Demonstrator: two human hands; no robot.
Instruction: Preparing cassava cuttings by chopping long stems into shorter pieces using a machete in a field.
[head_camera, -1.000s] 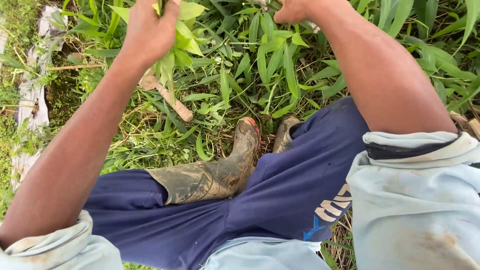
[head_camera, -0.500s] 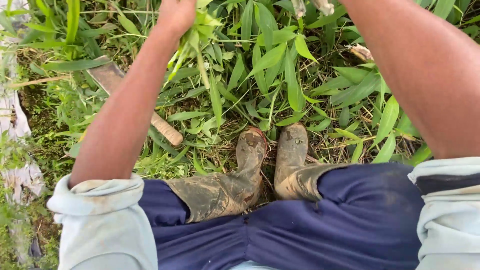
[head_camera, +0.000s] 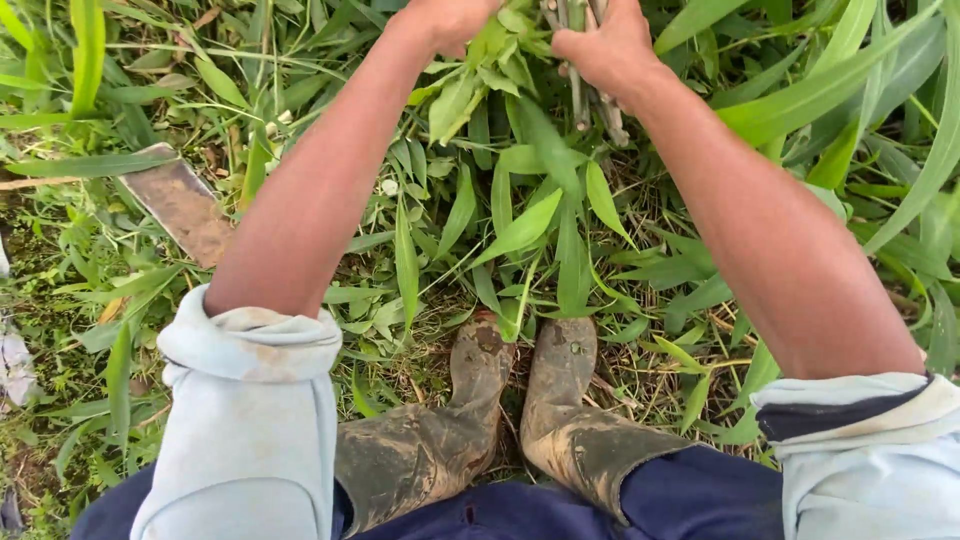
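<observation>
Nearest the camera were the person's dark blue trousers (head_camera: 560, 515) and the rolled pale blue sleeves (head_camera: 250, 400) on both arms. Between the sleeves stood a pair of mud-caked rubber boots (head_camera: 500, 420), toes pointing away, set side by side and almost touching; they serve here as the landmark.

Just beyond the boot toes, a mat of broad green leaves (head_camera: 530, 230) and dry straw covered the ground. To the left of the boots and somewhat farther off, a flat brown blade-like piece (head_camera: 185, 205) lay slanted among the grass, well apart from either arm.

Both bare forearms stretched out over the boots toward the top edge of the view. Straight beyond the boots, the left hand (head_camera: 450, 18) was closed around a bunch of green leafy plants (head_camera: 495, 70), though its fingers were cut off by the frame. Just to the right of it, the right hand (head_camera: 605, 45) was clenched around a bundle of pale stalks (head_camera: 580, 85), thumb pressed against them. The gripped plants hung directly beyond the boot toes, leaves drooping toward them, the two hands close together.
</observation>
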